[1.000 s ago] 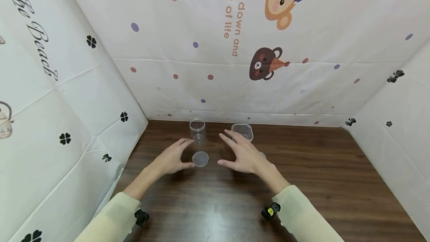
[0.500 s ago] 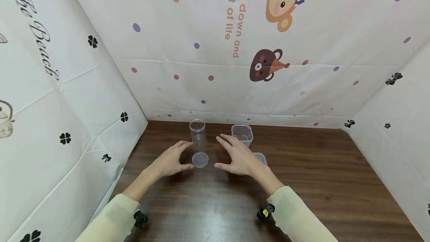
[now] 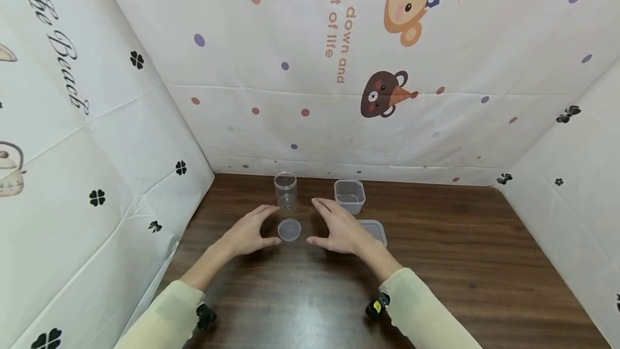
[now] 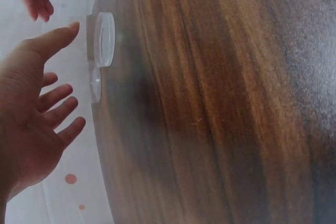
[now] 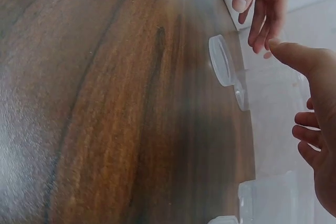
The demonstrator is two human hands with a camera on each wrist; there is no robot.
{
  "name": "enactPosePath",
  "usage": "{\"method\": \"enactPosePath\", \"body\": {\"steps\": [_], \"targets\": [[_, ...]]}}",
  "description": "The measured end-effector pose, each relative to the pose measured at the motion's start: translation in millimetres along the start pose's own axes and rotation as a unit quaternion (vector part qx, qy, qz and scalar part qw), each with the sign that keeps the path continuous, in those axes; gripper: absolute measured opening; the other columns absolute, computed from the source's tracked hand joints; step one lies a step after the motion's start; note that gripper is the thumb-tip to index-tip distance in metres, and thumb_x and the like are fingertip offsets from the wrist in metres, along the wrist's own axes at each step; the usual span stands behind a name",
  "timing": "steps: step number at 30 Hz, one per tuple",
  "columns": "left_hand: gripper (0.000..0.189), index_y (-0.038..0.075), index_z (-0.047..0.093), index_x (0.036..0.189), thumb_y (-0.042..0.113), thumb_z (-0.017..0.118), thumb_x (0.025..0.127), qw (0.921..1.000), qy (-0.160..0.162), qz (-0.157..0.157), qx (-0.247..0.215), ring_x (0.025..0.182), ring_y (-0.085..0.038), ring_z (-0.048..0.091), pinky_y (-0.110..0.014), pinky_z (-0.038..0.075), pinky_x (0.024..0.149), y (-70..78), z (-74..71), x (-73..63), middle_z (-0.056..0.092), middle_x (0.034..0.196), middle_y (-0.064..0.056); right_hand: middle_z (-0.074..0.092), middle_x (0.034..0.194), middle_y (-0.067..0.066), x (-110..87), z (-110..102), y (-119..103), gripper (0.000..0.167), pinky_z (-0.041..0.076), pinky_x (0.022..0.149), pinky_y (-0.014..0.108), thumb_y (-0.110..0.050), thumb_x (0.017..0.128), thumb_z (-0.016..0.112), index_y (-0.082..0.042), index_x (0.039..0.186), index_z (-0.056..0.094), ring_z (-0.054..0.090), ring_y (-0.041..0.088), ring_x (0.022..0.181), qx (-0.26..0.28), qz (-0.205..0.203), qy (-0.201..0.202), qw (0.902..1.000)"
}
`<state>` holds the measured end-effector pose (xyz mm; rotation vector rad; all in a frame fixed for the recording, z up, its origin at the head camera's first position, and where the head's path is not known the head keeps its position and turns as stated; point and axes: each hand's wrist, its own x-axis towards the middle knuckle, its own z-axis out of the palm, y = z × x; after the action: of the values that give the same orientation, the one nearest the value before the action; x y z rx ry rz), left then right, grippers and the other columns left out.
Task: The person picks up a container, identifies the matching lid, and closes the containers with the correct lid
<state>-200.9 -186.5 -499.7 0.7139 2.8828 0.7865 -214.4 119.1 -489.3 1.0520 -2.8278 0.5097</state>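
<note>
A round clear lid (image 3: 289, 230) lies flat on the table between my two hands. Just behind it stands a clear cylindrical jar (image 3: 286, 190). My left hand (image 3: 248, 233) is left of the lid, thumb and fingers spread apart and holding nothing. On the other side, my right hand (image 3: 341, 230) has its thumb and fingers apart, also without anything in them. Both wrist views show the hands above the tabletop, with the round lid (image 4: 106, 39) near the left thumb. A clear square container (image 3: 350, 195) stands behind my right hand, which partly covers a square lid (image 3: 377, 229).
The dark wooden table (image 3: 460, 263) ends at a printed white cloth (image 3: 271, 128) at the back. More cloth rises along the left and right sides. A small black device (image 3: 378, 306) sits at the right wrist, and another (image 3: 205, 315) at the left.
My right hand has shifted left and slightly toward me, uncovering more of the square container and the square lid. My left hand has barely moved. The jar and round lid stay in place.
</note>
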Motion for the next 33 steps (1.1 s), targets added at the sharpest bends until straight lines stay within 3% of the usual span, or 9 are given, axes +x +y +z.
{"method": "enactPosePath", "body": {"steps": [11,20,33], "targets": [[0.086,0.007,0.049,0.157,0.042,0.088,0.089,0.9999,-0.016,0.0,-0.003,0.142,-0.038,0.051,-0.059,0.047,0.112,-1.7,3.6,3.8,0.048,0.159,-0.015,0.049,0.158,0.016,2.4,14,-2,0.097,0.044,0.117,0.05,-0.056,0.09,0.081,-0.007,0.163,0.041,0.049,0.034,0.145,0.027,0.016,0.0,0.9995],[0.083,0.006,0.051,0.155,0.039,0.088,0.089,0.9999,-0.009,-0.003,-0.004,0.142,-0.037,0.052,-0.057,0.046,0.113,-2.7,10.2,4.7,0.051,0.157,-0.015,0.049,0.158,0.016,3.8,25,-3,0.094,0.045,0.115,0.052,-0.053,0.09,0.083,-0.006,0.162,0.042,0.047,0.034,0.146,0.067,0.038,-0.006,0.997],[0.083,0.008,0.054,0.153,0.046,0.088,0.088,0.9999,0.005,0.01,0.003,0.139,-0.033,0.056,-0.054,0.047,0.113,-5.3,20.8,6.1,0.056,0.152,-0.011,0.054,0.152,0.013,10.0,37,-4,0.087,0.047,0.114,0.049,-0.046,0.091,0.084,-0.002,0.157,0.048,0.052,0.031,0.141,0.074,0.033,0.003,0.9967]]}}
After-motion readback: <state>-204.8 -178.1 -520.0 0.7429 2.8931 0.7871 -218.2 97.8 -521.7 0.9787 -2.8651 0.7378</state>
